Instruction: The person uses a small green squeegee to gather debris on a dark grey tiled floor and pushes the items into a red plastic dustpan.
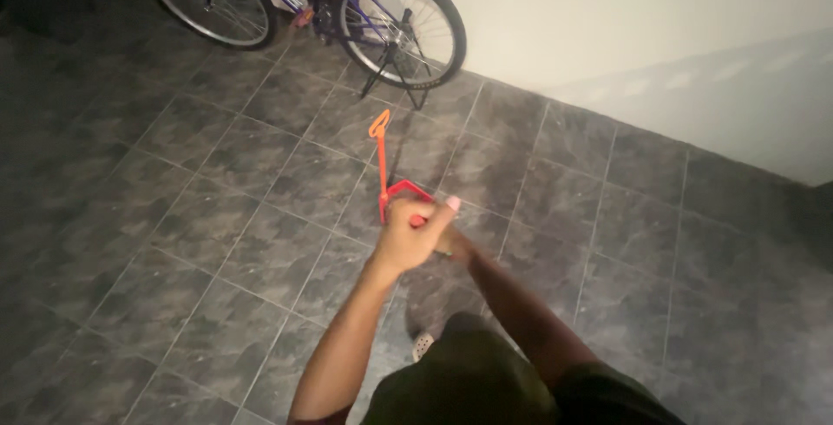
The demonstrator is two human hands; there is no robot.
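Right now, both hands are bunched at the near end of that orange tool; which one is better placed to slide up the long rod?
Probably the left hand. It sits on top and in front, wrapped around the orange tool where the rod starts. The right hand is tucked behind it, mostly hidden, so it would have to come around first.

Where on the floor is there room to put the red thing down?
Bare tiled floor spreads left of both hands, up to the bicycle. More bare tiles lie right, bordered by the white wall. It is crowded at the bicycle's stand and near the foot. The left hand and right hand grip the red tool.
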